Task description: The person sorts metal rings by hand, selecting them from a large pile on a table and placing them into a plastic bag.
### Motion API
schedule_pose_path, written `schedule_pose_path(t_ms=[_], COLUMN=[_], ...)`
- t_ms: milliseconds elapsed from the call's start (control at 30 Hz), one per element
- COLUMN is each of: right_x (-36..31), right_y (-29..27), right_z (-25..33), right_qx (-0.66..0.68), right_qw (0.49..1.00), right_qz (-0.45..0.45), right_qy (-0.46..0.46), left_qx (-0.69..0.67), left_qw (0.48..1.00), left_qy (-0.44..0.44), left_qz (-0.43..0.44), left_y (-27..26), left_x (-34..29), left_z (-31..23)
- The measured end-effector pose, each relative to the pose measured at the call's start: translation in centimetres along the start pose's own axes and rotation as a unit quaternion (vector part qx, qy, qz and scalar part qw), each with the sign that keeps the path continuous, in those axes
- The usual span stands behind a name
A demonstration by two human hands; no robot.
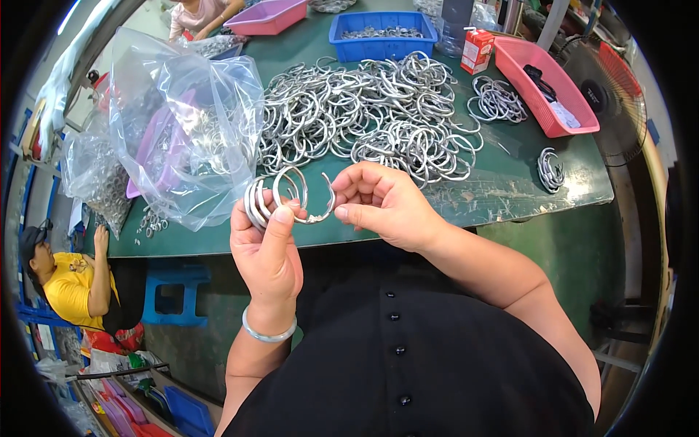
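The left hand (266,244) holds a small bunch of silver metal rings (263,200), with the thumb pressed on them. The right hand (382,204) pinches the end of one open ring (314,207) between its fingertips. Both hands are up in front of the person, just over the near edge of the green table (502,186). A big pile of rings (364,116) lies on the table behind the hands. A clear plastic bag (186,124) sits to the left. A blue tray (382,35) and a pink tray (550,84) are farther back
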State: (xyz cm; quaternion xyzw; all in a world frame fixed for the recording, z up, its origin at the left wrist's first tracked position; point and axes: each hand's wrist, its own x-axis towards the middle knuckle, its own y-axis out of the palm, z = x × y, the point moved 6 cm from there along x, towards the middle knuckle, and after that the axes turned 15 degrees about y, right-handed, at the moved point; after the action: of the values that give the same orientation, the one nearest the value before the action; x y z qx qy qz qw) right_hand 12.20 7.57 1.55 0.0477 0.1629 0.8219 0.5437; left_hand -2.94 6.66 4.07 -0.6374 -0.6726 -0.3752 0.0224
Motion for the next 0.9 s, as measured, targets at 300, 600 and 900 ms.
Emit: schedule_pose_path(t_ms=[300,600,900], right_x=[0.0,-0.2,-0.2], right_y=[-0.2,-0.2,0.2], right_z=[-0.1,0.4,1.0], right_qx=[0.006,-0.060,-0.089], right_qw=[1.000,0.997,0.994], right_qz=[-0.006,-0.016,-0.020], right_qy=[-0.030,-0.055,-0.062], left_qx=[0.041,0.081,0.090], left_qw=[0.998,0.992,0.985], left_qy=[0.034,0.068,0.103], left_qz=[0.020,0.067,0.107], left_y=[0.1,0.2,0.2], left_x=[-0.6,-1.4,-1.9], left_z=[-0.3,-0.9,-1.0])
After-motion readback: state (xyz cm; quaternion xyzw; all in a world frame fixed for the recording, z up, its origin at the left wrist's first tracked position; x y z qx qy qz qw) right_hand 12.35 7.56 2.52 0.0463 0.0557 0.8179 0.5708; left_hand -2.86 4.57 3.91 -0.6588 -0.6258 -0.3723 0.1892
